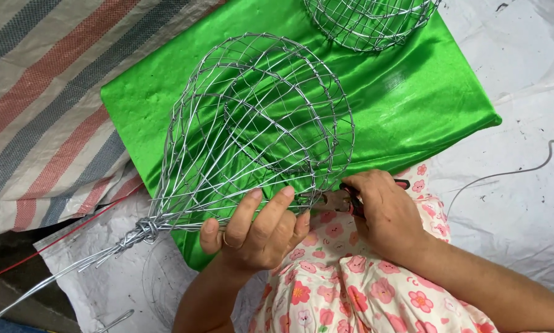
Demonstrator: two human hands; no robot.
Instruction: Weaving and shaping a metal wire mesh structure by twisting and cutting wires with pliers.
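Note:
A teardrop-shaped wire mesh basket frame [258, 123] lies tilted over a bright green cloth [412, 92]. Its wires gather into a twisted bundle [138, 234] at the lower left. My left hand [255, 231], with a ring on one finger, grips the frame's near rim from below. My right hand [381, 209] holds pliers [344, 198] with red and black handles, their jaws at the rim wire just right of my left hand.
A second wire basket [369, 21] sits at the top edge of the green cloth. A striped tarp [42, 111] lies at the left, a white sheet [517, 185] at the right with a loose wire [505, 174]. Floral fabric [351, 283] covers my lap.

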